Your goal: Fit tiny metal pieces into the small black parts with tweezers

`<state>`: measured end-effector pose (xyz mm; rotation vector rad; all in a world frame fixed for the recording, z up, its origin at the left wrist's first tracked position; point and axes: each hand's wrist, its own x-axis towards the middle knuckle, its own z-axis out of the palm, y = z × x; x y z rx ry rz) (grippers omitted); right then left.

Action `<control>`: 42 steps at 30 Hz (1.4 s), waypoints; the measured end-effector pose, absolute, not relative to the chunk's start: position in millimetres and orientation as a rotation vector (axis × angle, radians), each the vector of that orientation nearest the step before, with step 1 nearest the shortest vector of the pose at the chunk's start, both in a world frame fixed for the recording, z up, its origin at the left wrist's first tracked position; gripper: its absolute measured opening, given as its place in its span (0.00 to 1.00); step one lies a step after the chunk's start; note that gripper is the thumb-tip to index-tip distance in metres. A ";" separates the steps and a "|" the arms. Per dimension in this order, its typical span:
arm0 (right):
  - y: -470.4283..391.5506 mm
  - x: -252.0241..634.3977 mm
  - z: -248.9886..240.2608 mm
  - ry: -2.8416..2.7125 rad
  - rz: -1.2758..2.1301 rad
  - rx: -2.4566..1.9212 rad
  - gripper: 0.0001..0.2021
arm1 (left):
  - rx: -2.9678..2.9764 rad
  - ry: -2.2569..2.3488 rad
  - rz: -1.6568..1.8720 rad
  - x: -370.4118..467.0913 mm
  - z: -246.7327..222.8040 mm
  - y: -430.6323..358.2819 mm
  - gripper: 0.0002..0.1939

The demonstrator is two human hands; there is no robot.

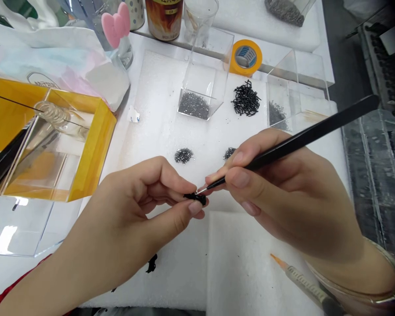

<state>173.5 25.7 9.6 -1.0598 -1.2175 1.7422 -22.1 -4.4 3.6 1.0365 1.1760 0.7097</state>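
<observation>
A small black piece (197, 199) is pinched between the thumb and fingers of my left hand (145, 206). My right hand (283, 188) grips black tweezers (292, 140), whose thin metal tip touches the piece from the right. Beyond my hands lie a little heap of shiny dark bits (183, 155) and a second heap (229, 152), partly hidden by my right hand. Farther back is a larger pile of short black pieces (246, 99). Another black piece (152, 263) rests below my left hand.
A clear box with dark bits (197, 105) and another clear box (283, 105) stand behind. Orange tape (245, 57), a can (164, 19) and a clear cup (201, 15) line the back. A yellow-edged box (92, 153) is left; a syringe (304, 281) lies front right.
</observation>
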 end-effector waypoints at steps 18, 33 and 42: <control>21.5 169.5 14.9 -1.328 1.572 -1.145 0.05 | 0.920 1.144 0.692 -20.3 4.9 -3.3 0.06; 24.5 172.9 13.0 -1.240 1.716 -1.075 0.05 | 0.818 1.083 0.688 -20.8 6.1 -3.9 0.06; 25.6 175.6 13.1 -1.262 1.758 -1.087 0.06 | 0.860 1.090 0.682 -21.0 8.2 -2.9 0.05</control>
